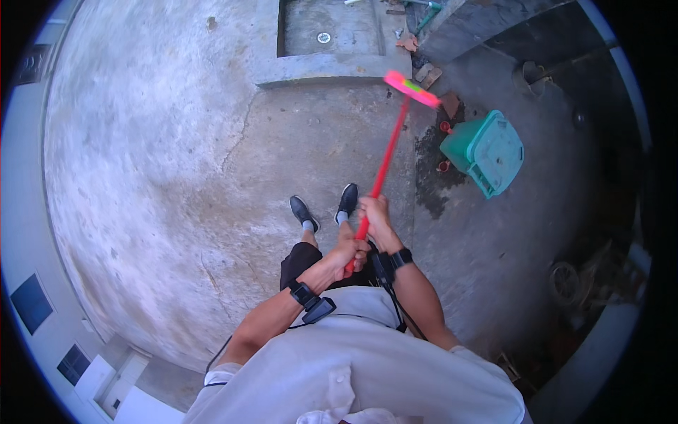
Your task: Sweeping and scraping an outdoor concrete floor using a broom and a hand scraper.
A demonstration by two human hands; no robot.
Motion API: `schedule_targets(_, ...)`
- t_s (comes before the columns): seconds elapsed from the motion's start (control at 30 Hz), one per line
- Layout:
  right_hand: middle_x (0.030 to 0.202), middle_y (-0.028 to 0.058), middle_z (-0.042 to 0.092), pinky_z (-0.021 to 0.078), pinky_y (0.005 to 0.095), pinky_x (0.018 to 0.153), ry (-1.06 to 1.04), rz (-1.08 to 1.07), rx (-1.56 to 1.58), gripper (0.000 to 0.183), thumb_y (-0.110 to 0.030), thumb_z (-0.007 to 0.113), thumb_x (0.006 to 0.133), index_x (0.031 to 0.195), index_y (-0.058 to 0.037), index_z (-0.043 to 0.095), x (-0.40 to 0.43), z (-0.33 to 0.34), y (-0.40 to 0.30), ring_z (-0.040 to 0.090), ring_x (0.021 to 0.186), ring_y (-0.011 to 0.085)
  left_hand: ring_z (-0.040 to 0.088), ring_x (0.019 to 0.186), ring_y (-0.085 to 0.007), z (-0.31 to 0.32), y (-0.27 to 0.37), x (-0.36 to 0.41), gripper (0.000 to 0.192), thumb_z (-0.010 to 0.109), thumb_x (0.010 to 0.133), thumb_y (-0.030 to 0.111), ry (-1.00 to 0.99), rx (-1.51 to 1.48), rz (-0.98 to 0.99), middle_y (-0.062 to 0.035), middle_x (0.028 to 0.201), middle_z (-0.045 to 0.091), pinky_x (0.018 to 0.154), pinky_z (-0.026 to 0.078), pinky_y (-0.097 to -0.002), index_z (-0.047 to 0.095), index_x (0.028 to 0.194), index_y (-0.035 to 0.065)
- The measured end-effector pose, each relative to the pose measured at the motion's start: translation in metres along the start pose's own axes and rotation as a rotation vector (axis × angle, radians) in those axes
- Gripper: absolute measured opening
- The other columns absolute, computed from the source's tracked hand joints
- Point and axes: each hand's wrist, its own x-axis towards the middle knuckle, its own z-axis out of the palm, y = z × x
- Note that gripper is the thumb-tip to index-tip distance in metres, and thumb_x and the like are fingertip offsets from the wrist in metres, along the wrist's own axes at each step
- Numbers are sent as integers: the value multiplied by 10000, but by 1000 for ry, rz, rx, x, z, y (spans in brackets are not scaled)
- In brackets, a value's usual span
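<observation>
Both of my hands grip the red handle (387,153) of a long floor-cleaning tool. My left hand (351,255) is wrapped around the handle near its lower end, in front of my waist. Farther up, my right hand (375,213) closes around the same handle. At the far end is a pink crosswise head (412,89) with a green patch, just right of the corner of a concrete basin's curb (333,68). The head is blurred; I cannot tell whether it is a broom or a squeegee, or whether it touches the floor.
A green lidded wheeled bin (495,153) stands at right beside a dark wet patch (431,175). Broken bricks (428,75) lie by the curb. A round drain grate (323,37) sits in the basin. A spoked wheel (564,283) shows in shadow. Cables hang from my wrists.
</observation>
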Motion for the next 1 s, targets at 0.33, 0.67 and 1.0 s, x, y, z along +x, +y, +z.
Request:
schedule_targets(0.33, 556, 70, 523, 407, 337, 371, -605, 83, -626, 98, -102, 543, 705, 732, -10, 524, -48, 94, 60, 532, 433, 201, 396, 382, -96, 0, -38, -63, 75, 449, 815, 39, 397, -304, 407, 23, 516, 411, 352, 339, -235, 449, 757, 88)
schedule_targets(0.67, 554, 18, 431, 340, 281, 300, 49, -154, -233, 165, -10, 507, 750, 883, -64, 426, -13, -2, -15, 416, 358, 120, 347, 368, -79, 20, -14, -1, 150, 516, 830, 39, -37, -87, 125, 36, 513, 363, 344, 293, -222, 412, 899, 121)
schedule_targets(1.0, 554, 24, 475, 374, 289, 364, -517, 74, -617, 77, -64, 551, 720, 750, -38, 485, -32, 81, 51, 465, 409, 127, 394, 391, -97, 17, -38, -42, 82, 449, 825, 59, 366, -420, 358, 38, 506, 391, 367, 347, -255, 437, 768, 116)
